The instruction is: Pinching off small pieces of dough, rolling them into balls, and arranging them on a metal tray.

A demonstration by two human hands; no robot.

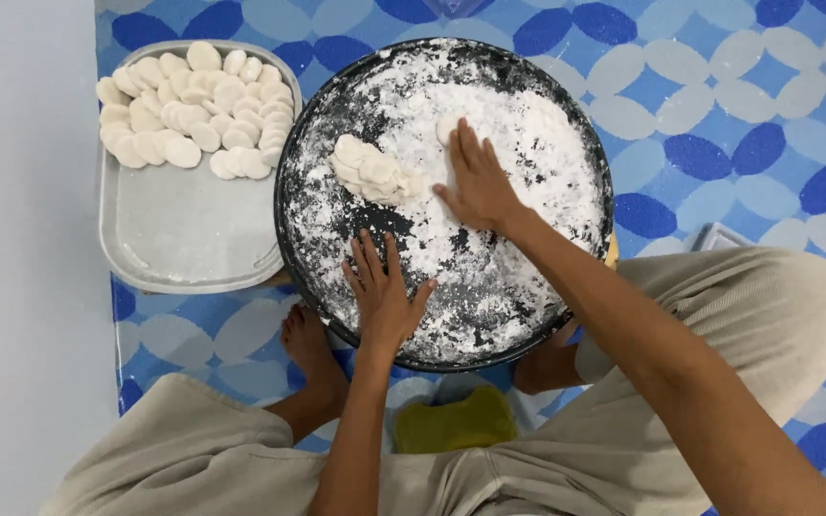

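Far left, a grey rectangular metal tray [184,239] stacked with flat white dough discs [198,110]. Next, the round black floured pan [308,172]: left hand [382,296] flat, fingers spread, holding nothing; small dough pile [370,172] beside the right hand [478,186], open, pressing one disc [448,127].

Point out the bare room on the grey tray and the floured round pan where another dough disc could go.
The grey tray is bare across its near half; dough discs crowd its far end. On the round black pan, the right side beyond the right hand is floured but free. The pan's middle is crowded: a dough pile and the left hand.
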